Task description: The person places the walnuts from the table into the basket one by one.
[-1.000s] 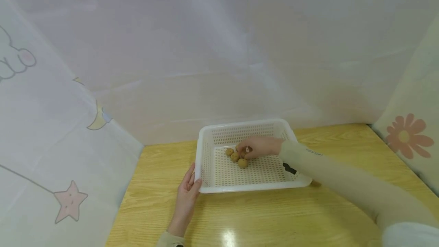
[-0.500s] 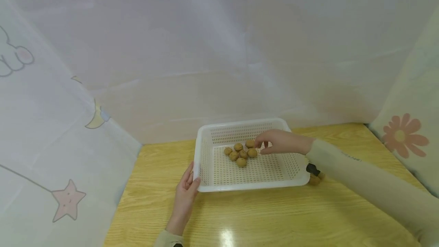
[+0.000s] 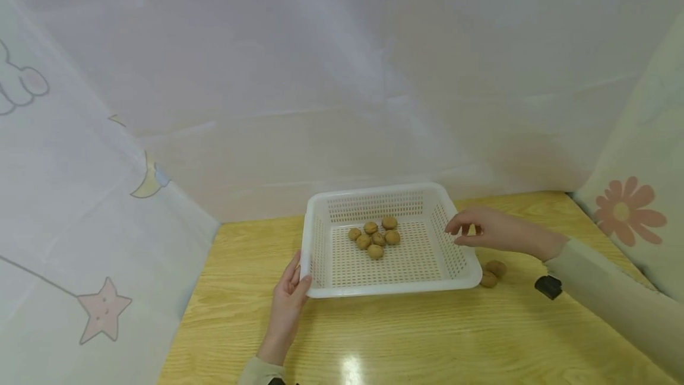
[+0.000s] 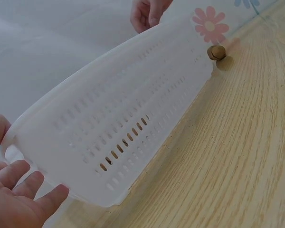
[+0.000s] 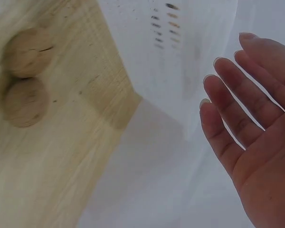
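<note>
A white plastic basket (image 3: 392, 291) with slotted walls stands on the wooden table. Several walnuts (image 3: 376, 252) lie grouped on its floor, left of the middle. My left hand (image 3: 288, 299) grips the basket's near left corner, thumb over the rim and fingers along the outer wall, as the left wrist view also shows. Over the basket's right rim hangs my right hand (image 3: 494, 232); its fingers are loosely bent and hold nothing. Two walnuts (image 5: 26, 102) lie on the table just outside the basket's right end, below that hand.
The wooden table (image 3: 417, 337) extends in front of the basket and to both sides. A pale printed cloth (image 3: 299, 76) hangs close behind the basket, with further cloth walls at left and right.
My right hand has let go of a walnut inside the basket and moved right, out over the right rim. The left hand keeps its grip on the corner.
</note>
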`<state>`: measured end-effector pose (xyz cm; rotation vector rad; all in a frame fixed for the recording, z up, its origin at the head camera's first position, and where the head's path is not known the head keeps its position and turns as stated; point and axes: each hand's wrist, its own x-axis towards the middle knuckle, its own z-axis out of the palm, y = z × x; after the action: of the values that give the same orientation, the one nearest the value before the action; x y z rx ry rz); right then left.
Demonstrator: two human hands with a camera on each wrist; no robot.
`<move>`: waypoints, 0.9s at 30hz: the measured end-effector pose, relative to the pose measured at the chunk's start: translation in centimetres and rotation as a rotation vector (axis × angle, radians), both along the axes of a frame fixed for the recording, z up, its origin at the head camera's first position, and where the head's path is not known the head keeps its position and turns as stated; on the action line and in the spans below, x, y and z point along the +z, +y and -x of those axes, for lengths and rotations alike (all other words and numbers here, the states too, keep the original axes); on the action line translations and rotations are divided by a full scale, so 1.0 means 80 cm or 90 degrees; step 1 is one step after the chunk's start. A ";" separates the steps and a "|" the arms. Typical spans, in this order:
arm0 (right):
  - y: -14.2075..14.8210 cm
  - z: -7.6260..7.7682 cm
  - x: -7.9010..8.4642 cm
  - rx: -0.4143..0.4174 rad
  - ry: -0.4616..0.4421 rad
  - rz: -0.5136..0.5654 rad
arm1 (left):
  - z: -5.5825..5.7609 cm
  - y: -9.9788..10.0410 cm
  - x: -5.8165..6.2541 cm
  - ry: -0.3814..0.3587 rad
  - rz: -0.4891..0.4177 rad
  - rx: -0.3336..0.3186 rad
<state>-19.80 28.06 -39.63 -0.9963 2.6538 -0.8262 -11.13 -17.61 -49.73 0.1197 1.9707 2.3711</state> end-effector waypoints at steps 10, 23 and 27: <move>0.068 -0.035 -0.036 -0.084 0.065 0.009 | 0.001 0.001 0.001 -0.003 -0.005 0.007; 0.095 -0.051 -0.108 -0.123 0.069 -0.013 | -0.001 0.000 0.003 -0.006 -0.004 0.007; 0.098 -0.051 -0.119 -0.108 0.078 -0.002 | -0.001 0.000 0.002 -0.004 -0.002 0.002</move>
<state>-15.70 35.89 -49.15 -0.8560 2.8755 -0.8179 -11.06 -17.57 -49.56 0.1088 1.9654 2.3737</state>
